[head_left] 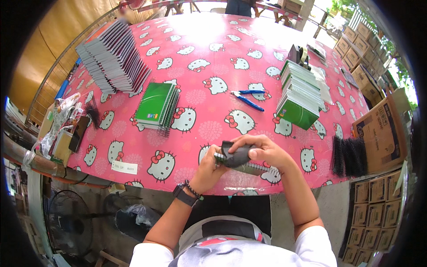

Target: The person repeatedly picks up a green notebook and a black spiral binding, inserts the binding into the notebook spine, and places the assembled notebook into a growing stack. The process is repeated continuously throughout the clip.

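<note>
Nearest is the white shirt [235, 254] of the person, at the lower edge. Above it, the left hand [209, 169], with a dark watch [185, 196] on its wrist, has its grip pinching the left end of a spiral notebook [253, 168]. This notebook is at the near edge of the pink worktop [224, 100], between both hands. The right hand [264, 149] has its grip closed on a dark grey cloth [240, 156], which lies against the notebook and covers a part of it. Beyond the hands, blue-handled pliers [249, 101] lie spread, between a small pile of green notebooks [153, 104] on the left and a long row of notebooks [297, 91] on the right. Black spiral coils [349, 155] lie near the right edge.
</note>
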Available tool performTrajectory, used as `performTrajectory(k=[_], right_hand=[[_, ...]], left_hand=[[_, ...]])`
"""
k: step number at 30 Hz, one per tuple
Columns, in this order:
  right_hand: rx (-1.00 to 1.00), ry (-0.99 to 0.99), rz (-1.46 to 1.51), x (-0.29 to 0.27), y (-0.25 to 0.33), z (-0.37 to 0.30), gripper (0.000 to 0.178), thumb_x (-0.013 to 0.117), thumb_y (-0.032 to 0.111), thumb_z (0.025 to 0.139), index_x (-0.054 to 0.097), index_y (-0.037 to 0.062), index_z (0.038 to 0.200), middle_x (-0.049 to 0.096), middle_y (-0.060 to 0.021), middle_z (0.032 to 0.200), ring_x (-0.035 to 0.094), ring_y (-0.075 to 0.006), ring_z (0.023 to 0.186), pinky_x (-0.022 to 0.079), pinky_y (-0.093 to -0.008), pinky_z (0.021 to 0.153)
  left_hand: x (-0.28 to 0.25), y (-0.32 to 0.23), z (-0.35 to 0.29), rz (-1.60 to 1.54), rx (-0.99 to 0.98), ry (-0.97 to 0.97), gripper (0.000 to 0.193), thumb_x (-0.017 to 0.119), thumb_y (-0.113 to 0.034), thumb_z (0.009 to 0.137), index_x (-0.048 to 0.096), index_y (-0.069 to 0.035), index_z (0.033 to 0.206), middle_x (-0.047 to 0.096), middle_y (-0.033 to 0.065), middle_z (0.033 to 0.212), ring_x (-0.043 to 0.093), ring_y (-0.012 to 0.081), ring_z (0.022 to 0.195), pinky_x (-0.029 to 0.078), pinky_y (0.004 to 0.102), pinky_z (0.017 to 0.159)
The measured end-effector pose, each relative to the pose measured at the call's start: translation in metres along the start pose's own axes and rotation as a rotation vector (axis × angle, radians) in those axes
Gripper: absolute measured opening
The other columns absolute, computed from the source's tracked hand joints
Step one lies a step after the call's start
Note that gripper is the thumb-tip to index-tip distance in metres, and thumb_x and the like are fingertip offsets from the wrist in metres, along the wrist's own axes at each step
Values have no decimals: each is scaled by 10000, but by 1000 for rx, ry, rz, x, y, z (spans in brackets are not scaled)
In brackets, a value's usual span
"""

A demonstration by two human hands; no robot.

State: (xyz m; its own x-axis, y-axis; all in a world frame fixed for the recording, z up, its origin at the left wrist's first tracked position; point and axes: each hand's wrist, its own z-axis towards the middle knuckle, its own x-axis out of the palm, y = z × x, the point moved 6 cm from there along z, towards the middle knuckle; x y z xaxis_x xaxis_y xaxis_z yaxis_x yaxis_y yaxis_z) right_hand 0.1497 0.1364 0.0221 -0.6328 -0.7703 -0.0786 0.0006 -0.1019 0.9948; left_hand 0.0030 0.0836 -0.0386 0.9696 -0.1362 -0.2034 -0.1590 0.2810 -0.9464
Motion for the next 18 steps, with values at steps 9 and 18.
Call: performTrajectory(k=[9,18], right_hand=[[-174,-566,-1120,-34,35,-36,468,743,281,775,614,59,1165,593,-166,1169,514,-300,1128,440,-412,923],[-244,-626,-516,17,56,-40,263,730,110,789,633,23,1017,609,-90,847,610,-228,772,493,-316,673]], left_hand=[[7,-15,6,45,-80,12,289,647,-121,895,417,-40,1051,517,44,865,524,98,720,457,257,625],[0,-65,19,-30,79,-173,200,735,-91,807,600,-25,938,621,77,840,622,143,720,494,272,621]])
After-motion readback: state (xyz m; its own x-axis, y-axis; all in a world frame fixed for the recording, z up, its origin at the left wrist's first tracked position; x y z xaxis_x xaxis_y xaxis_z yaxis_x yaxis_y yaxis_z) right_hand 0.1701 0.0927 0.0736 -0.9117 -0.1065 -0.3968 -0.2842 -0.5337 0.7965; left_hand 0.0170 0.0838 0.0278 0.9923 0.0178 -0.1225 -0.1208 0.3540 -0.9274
